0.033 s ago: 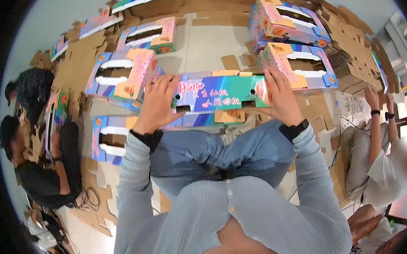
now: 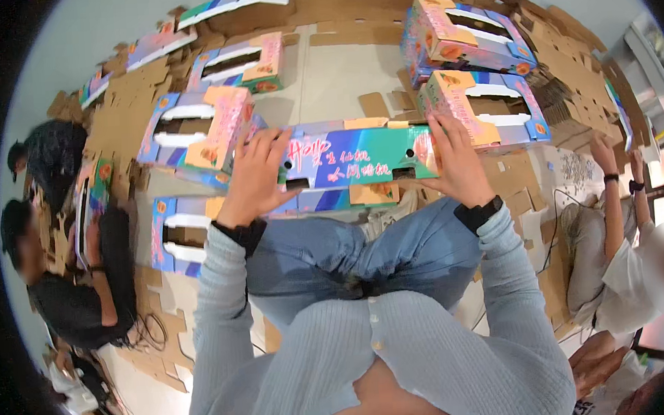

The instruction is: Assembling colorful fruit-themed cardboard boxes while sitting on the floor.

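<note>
A long printed cardboard carton (image 2: 359,156) lies across in front of my thighs, its green, blue and purple panel facing me. My left hand (image 2: 254,174) grips its left end, with the fingers over the top and the thumb along the lower edge. At the opposite end, my right hand (image 2: 457,158) holds it the same way. Small round holes and dark slots show near both ends of the panel. Below the panel, a peach-coloured patch (image 2: 374,195) of the carton shows. What lies under my fingers is hidden.
Printed cartons with cut-out tops stand at left (image 2: 194,128) and right (image 2: 485,107). Flat brown cardboard (image 2: 131,98) covers the far left floor; a cardboard stack (image 2: 581,108) rises at right. People sit at left (image 2: 75,299) and right (image 2: 618,281). A black cable (image 2: 551,243) crosses the right floor.
The view has shifted slightly, so things at the left sit a little lower. Both hands keep their hold on the carton.
</note>
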The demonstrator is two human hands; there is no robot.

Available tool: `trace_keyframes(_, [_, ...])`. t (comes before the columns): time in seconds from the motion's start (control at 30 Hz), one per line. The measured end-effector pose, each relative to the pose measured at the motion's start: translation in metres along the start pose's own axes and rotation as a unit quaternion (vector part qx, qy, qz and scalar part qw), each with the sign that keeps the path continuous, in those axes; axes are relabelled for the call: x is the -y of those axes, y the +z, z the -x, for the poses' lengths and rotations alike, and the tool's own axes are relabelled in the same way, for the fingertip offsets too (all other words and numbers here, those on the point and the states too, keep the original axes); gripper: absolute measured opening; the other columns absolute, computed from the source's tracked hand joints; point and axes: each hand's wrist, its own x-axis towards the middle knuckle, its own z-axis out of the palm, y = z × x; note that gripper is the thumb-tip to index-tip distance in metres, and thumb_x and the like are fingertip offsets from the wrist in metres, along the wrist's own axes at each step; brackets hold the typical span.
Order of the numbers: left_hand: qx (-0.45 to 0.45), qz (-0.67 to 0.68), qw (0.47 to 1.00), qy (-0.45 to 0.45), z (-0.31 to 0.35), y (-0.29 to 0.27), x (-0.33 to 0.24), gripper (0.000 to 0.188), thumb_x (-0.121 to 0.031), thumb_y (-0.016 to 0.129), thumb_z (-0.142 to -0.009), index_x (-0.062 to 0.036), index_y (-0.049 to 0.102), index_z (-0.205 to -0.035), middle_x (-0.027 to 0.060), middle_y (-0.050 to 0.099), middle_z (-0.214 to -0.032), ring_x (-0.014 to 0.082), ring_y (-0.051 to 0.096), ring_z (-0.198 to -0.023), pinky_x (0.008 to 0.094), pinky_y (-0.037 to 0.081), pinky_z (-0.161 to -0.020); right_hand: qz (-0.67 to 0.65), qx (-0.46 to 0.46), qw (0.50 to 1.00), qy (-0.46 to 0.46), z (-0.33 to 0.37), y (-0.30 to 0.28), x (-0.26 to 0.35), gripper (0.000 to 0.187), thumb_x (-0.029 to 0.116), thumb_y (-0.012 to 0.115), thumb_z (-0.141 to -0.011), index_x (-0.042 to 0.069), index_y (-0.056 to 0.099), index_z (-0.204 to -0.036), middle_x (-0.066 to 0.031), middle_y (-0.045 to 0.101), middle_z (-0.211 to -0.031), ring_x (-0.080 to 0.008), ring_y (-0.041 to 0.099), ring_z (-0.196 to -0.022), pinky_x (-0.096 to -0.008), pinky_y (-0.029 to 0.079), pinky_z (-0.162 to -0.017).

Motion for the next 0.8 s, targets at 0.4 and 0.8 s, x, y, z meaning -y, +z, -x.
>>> trace_keyframes(0.4, [-0.026,0.018,0.999,0.021,-0.009,-0.008,-0.003,0.089,-0.029,0.086,-0.054,-0.006,0.045,-0.13,0.0129,0.05,-0.122,0.0305,0.046,-0.118,0.0467,0.03,-0.102,0.016,0.022,1.0,0.012,-0.008,-0.012,-0.003,0.093,0.027,0.087,-0.056,0.002,0.041,-0.133,-0.0156,0.043,-0.132,-0.0356,0.042,-0.123,-0.043,0.039,-0.103])
trace_keyframes(0.8, [0.041,0.041,0.998,0.009,0.006,-0.018,-0.001,0.096,-0.027,0.085,-0.055,-0.0072,0.041,-0.138,0.0139,0.046,-0.135,0.0332,0.042,-0.126,0.0452,0.031,-0.104,-0.02,0.104,0.994,0.001,-0.019,-0.001,-0.011,0.099,0.038,0.085,-0.061,0.004,0.037,-0.141,-0.0168,0.039,-0.14,-0.0373,0.033,-0.133,-0.0451,0.032,-0.109])
